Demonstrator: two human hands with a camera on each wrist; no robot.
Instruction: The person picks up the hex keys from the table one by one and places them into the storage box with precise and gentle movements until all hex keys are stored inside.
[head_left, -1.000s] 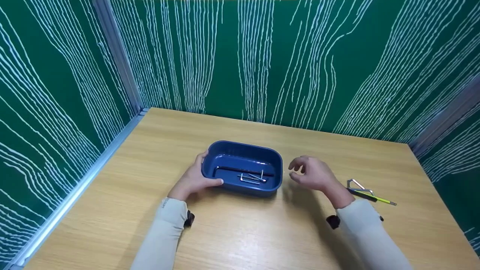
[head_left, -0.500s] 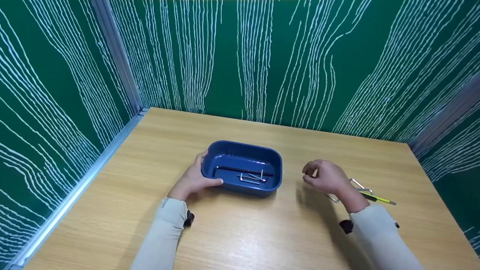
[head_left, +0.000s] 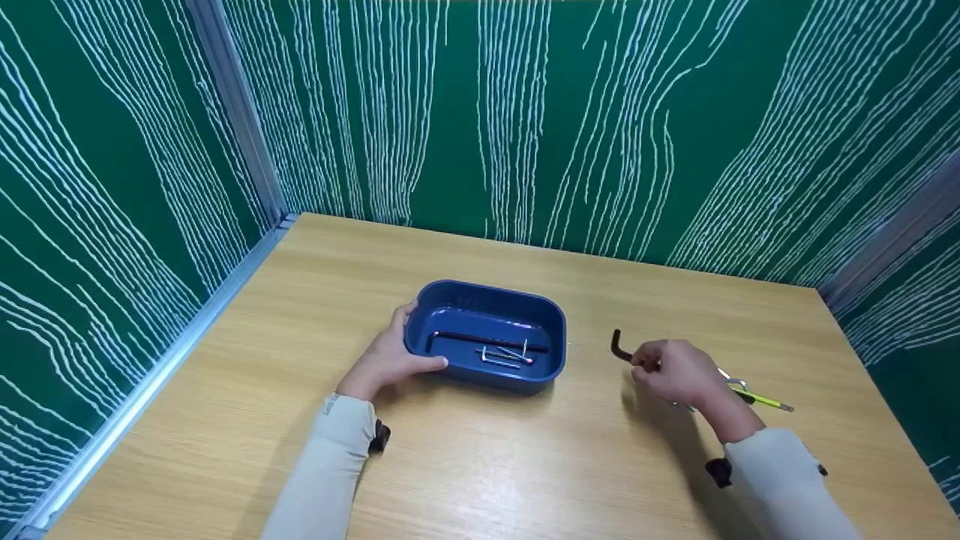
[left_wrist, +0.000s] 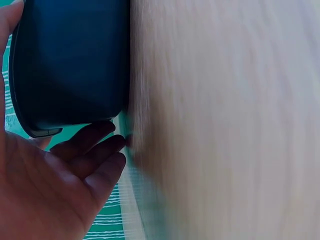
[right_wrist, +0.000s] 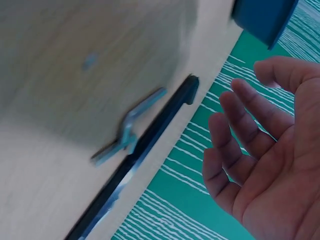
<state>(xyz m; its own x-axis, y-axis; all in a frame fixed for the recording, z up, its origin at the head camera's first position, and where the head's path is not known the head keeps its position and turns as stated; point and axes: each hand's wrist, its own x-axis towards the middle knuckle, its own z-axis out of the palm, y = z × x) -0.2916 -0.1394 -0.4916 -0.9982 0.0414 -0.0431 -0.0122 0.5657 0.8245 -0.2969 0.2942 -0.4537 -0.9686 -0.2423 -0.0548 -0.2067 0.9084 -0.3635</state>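
Observation:
A blue plastic bin (head_left: 480,380) stands on the table, gripped at its left end by my left hand (head_left: 386,364). The thumb lies over its front rim; in the left wrist view some fingers (left_wrist: 107,170) curl loosely below it. Inside lie a long dark hex key (head_left: 465,339) and several small silver hex keys (head_left: 499,365). My right hand (head_left: 679,371), fingers loosely bent around nothing, hovers over a black hex key (head_left: 617,346) that rests on the table. A silver bent key (right_wrist: 127,125) lies beside it in the right wrist view.
A yellow-green shaft (head_left: 769,402) points right from beneath the right hand's area. The wooden table (head_left: 465,465) meets green walls (head_left: 450,150) with white wavy lines at the back and sides. A metal rail (head_left: 150,375) runs along the left edge.
My right hand has moved right, away from the bin and back over the loose keys. The black hex key's short end now shows left of it. My left hand and the bin have stayed put.

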